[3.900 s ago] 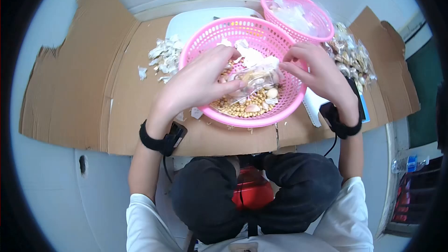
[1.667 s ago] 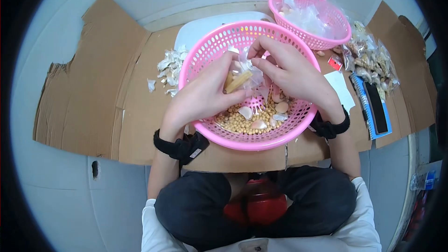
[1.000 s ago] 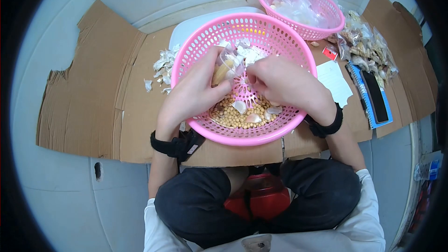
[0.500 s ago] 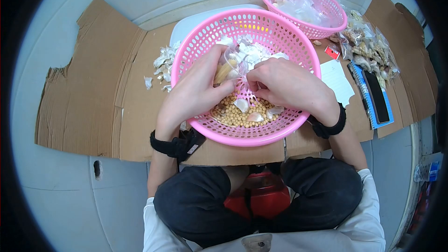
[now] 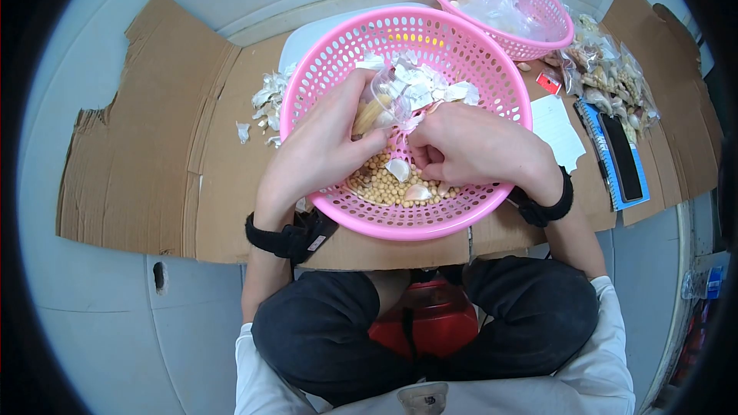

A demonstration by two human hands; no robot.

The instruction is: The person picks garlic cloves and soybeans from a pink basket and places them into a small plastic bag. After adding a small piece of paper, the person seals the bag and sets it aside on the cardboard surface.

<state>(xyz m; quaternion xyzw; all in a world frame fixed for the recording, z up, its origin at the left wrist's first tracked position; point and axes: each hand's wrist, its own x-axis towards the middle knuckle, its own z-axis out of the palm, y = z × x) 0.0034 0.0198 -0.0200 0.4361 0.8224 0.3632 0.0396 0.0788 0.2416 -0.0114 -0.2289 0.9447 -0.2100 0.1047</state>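
A large pink basket (image 5: 415, 228) holds yellowish beans (image 5: 379, 183), garlic cloves (image 5: 417, 193) and white papery scraps (image 5: 423, 86). Over its left side, my left hand (image 5: 327, 134) is closed round a clear plastic bag (image 5: 390, 100) with pale contents. My right hand (image 5: 480, 142) is inside the right half of the basket, fingers curled down at the beans beside the cloves. Its fingertips are partly hidden, and whatever they may hold cannot be made out.
Behind at the right stands a smaller pink basket (image 5: 530, 50) with plastic bags. Filled bags (image 5: 607, 69), a red packet (image 5: 548, 82), white paper (image 5: 555, 129) and a dark phone (image 5: 619, 155) on a blue notebook (image 5: 636, 201) lie right. White peelings (image 5: 269, 100) lie left.
My right hand has shifted slightly down among the beans, its fingers curled more tightly, now over the right-hand clove. My left hand keeps hold of the bag, which has tilted a little.
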